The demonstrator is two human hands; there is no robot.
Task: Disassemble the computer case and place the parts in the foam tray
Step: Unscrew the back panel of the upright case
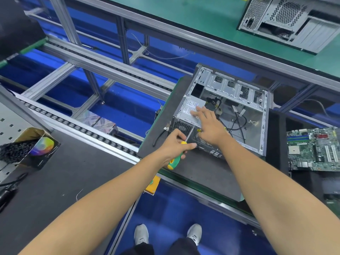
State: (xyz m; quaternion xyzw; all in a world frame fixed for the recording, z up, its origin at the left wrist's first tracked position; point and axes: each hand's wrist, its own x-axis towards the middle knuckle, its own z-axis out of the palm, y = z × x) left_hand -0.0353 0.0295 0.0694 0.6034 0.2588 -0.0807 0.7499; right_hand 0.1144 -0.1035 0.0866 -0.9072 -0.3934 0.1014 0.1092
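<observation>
Looking down at the work pallet (202,168), I see the open computer case (239,115) lying on its side on the dark mat, with its rear panel toward me. It is a stiff sheet-metal box, probably heavy enough to stay in place, and its cut edges may be sharp, so I would hold it only by the folded rims.

The motherboard (314,150) is already out and lies to the right of the case, on another dark surface. I think this board is fragile and should be taken by its edges only.

Inside the case, at the near left corner, the power supply (193,107) sits with its label up. It looks like a dense, rigid block; I judge it needs support from below when it comes free, because loose cables (237,118) are attached behind it.

My right hand (207,122) rests flat on the power supply, fingers straight. My left hand (174,144) grips the green-and-yellow screwdriver (181,150), its tip at the rear panel.
</observation>
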